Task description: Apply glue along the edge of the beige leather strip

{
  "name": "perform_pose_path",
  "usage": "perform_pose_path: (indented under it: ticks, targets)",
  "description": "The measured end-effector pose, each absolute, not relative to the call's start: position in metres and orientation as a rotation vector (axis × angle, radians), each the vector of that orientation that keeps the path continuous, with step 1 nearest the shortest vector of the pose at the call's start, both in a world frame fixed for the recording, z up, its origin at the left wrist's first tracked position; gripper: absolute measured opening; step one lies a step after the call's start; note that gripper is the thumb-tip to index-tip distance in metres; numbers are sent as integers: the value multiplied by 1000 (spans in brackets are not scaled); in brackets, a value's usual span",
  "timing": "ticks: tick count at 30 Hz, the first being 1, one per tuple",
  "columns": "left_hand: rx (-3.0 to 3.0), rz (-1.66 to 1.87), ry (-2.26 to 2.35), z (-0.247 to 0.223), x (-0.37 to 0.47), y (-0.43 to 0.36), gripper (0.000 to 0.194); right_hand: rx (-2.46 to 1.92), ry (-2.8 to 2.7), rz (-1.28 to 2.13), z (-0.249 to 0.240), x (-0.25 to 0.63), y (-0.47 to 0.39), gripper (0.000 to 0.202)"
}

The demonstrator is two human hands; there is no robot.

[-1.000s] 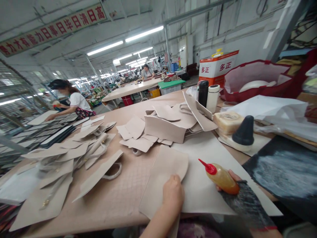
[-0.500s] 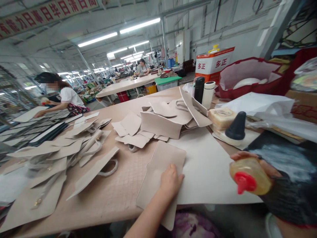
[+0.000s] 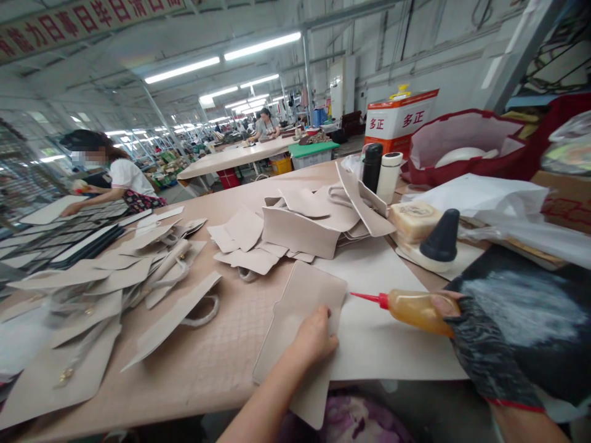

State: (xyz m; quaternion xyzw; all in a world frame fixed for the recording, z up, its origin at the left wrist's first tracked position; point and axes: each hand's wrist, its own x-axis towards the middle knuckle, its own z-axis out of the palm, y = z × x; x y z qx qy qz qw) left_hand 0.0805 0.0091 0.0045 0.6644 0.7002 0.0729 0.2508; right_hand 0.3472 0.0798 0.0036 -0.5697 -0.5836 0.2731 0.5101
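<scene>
At lower centre, the left hand presses flat, fingers together, on a beige leather panel overhanging the table edge. At lower right, the right hand, fingers clamped, holds an amber glue bottle, its red nozzle aimed at the panel. Behind lie heaped leather pieces, two flasks and a black cone. A bare white sheet lies between the hands.

Factory floor: long worktables, stacked cut leather pieces.
</scene>
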Motion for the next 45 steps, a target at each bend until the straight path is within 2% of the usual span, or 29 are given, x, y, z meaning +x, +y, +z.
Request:
perform_pose_path:
  ticks: [8, 12, 14, 18, 23, 26, 30, 35, 45]
  targets:
    - [1838, -1, 2127, 3, 106, 7, 42, -1416, -1229, 916, -8, 339, 73, 42]
    - [1889, -71, 2152, 3, 101, 5, 44, -1476, -1354, 803, 9, 339, 66, 40]
    - [1900, -38, 2136, 1, 95, 5, 48, -1462, -1434, 760, 23, 340, 64, 39]
    - [1854, 182, 2083, -4, 79, 11, 46, -1266, -1323, 1012, 35, 338, 67, 39]
    - [1683, 599, 1963, -14, 64, 20, 34, -1374, -1466, 538, 9, 326, 77, 33]
    - [1519, 805, 1920, -22, 58, 26, 29, -1346, -1503, 455, -1, 320, 75, 34]
    - [1381, 776, 1959, -31, 52, 34, 21, -1305, -1592, 415, -2, 314, 70, 35]
    - [1360, 763, 1940, -33, 51, 37, 20, -1256, -1599, 423, -2, 303, 70, 35]
    - [1368, 747, 1940, -29, 52, 36, 23, -1008, -1732, 286, -1, 295, 76, 20]
